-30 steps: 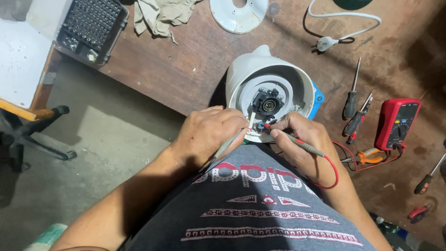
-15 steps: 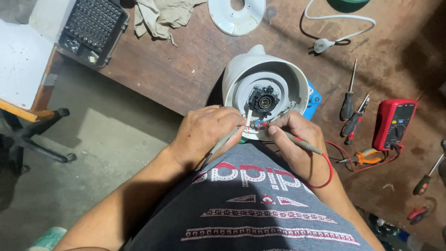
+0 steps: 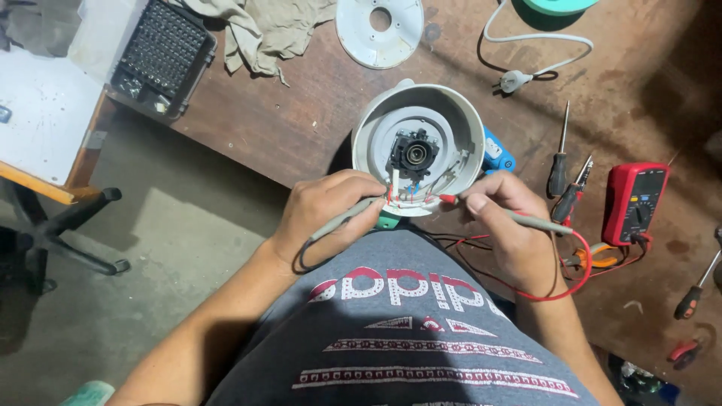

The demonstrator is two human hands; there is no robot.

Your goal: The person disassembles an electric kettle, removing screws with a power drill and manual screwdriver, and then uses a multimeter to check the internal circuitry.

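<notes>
White plastic kettle [image 3: 418, 120], upturned at the table [image 3: 301, 128] edge, looks light, rigid; thin base wires fragile. Your left hand [image 3: 331, 214] pinches grey probe [image 3: 342, 219] at 7 o'clock, right hand [image 3: 511, 225] red-tipped probe [image 3: 496, 212] at 5. Hold the shafts.

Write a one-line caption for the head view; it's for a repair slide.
Left hand and right hand press probes into an upturned kettle base beside a red multimeter.
</notes>
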